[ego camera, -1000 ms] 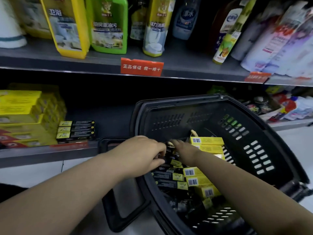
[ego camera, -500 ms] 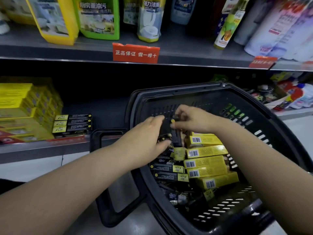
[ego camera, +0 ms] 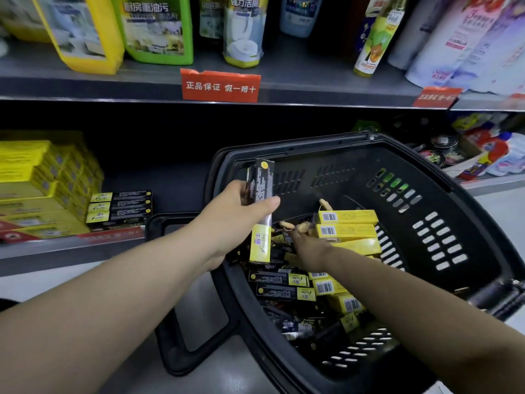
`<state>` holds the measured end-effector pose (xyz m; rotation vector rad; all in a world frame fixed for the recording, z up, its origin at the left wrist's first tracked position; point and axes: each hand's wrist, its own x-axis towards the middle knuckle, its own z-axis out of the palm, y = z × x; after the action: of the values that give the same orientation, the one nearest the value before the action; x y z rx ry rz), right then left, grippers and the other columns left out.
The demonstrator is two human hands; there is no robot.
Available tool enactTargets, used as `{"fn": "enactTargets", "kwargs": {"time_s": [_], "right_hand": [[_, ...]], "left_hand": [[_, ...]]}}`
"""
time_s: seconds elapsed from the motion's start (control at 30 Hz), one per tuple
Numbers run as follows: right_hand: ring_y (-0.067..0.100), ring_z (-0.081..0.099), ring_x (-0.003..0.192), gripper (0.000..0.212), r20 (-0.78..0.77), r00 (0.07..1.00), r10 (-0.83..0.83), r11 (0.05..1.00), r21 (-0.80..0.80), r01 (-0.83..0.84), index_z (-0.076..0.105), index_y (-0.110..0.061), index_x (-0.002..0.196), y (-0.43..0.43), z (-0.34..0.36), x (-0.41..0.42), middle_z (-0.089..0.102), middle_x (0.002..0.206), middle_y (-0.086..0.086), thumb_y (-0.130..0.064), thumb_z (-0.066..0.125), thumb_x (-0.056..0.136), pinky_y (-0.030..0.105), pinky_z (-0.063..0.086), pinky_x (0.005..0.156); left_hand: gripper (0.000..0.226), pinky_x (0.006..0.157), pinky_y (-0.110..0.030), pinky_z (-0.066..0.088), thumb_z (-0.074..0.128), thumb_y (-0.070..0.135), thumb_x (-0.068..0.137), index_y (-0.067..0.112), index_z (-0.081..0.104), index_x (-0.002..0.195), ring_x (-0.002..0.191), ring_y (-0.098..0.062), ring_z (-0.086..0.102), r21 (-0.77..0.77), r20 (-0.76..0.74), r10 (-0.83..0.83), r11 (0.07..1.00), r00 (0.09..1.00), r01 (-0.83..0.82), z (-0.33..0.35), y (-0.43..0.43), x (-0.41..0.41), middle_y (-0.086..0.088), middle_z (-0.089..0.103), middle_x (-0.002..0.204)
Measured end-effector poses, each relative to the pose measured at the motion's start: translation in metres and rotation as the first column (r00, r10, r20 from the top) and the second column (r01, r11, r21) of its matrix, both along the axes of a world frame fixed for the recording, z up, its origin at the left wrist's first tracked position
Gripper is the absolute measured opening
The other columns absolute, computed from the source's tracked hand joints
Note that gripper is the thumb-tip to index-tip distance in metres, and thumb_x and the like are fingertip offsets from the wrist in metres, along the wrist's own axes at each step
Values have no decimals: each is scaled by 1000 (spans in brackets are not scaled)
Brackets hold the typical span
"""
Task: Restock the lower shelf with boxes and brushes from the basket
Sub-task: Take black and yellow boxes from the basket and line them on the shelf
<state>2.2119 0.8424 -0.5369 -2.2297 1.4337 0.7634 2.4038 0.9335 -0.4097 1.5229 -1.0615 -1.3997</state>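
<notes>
A black shopping basket (ego camera: pixel 443 177) stands in front of the shelf, holding several black-and-yellow boxes (ego camera: pixel 281 278) and yellow boxes (ego camera: pixel 348 230). My left hand (ego camera: pixel 241 211) holds a long black-and-yellow box (ego camera: pixel 260 194) upright over the basket's left rim. My right hand (ego camera: pixel 308 243) is down inside the basket among the boxes, fingers bent around something small that I cannot make out. On the lower shelf (ego camera: pixel 65 248) lie three stacked black-and-yellow boxes (ego camera: pixel 120 207) beside a pile of yellow boxes (ego camera: pixel 34 183).
The upper shelf (ego camera: pixel 284 92) carries cleaner bottles and refill pouches, with a red label (ego camera: pixel 220 85) on its edge. The basket's handle (ego camera: pixel 181 356) lies folded out to the left on the floor. Tins and packets (ego camera: pixel 466 155) crowd the lower shelf at right.
My left hand took over the long black-and-yellow box and lifted it clear of the basket. My right hand let go of it and went back down among the boxes.
</notes>
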Motion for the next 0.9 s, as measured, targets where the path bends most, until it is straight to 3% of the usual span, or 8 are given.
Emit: {"fn": "enactTargets", "kwargs": {"time_s": [0.07,0.13,0.23,0.33,0.43,0.57,0.77,0.9], "right_hand": [[34,33,135,61,-110,988,104,993,-52,-110,12,-4,148,1,-12,1,23,152,20,-16,44,97,36,38,100],[29,51,120,46,-172,972,157,979,-102,-176,36,-5,138,-4,-10,6,43,141,17,-21,47,96,31,44,83],[22,63,96,39,-24,998,-53,973,224,57,54,-6,119,-16,20,1,60,117,12,-33,58,91,26,48,74],[16,66,96,60,187,793,-580,624,728,285,35,-1,139,-11,61,-17,46,139,14,-13,64,87,22,55,77],[22,60,111,61,362,668,-650,516,856,38,44,-11,132,-2,91,-21,52,135,13,-14,73,78,25,55,81],[16,69,92,76,512,606,-609,532,830,-168,47,-11,123,10,120,5,70,104,1,-33,85,60,23,56,75],[6,68,81,58,583,555,-594,650,754,-97,41,-1,128,18,114,26,65,99,1,-9,69,77,22,56,74],[15,65,101,55,561,527,-638,597,793,-121,55,-16,119,11,108,17,67,110,1,-46,71,76,24,51,84]], "left_hand": [[47,100,-34,41,63,42,84,26,47,125,106,-14,59,0,14,-12,1000,1000,12,-1,0,0,6,62,112],[53,100,-37,43,63,43,84,24,43,130,106,-17,60,10,9,-12,1000,1000,12,-1,0,1,5,62,112],[69,102,-45,43,61,50,82,24,33,139,114,-26,57,23,-21,21,1000,1000,-20,-3,-3,3,-2,58,123],[85,103,-48,41,54,59,68,28,25,142,121,-30,53,52,-44,77,996,996,-74,-3,-4,6,-6,52,134],[86,104,-48,39,51,61,66,32,21,142,124,-30,50,79,-56,75,994,996,-71,-2,-3,8,-6,48,138],[65,103,-46,41,57,49,86,20,28,137,116,-25,55,80,-126,96,993,987,-86,-3,-2,7,-4,59,124],[55,92,-43,51,77,26,75,17,42,118,96,-20,66,42,-99,121,992,988,-117,-1,1,4,-2,68,102],[49,91,-42,52,81,18,69,19,54,109,93,-18,68,29,-124,137,991,983,-134,-1,2,3,0,71,100]]}}
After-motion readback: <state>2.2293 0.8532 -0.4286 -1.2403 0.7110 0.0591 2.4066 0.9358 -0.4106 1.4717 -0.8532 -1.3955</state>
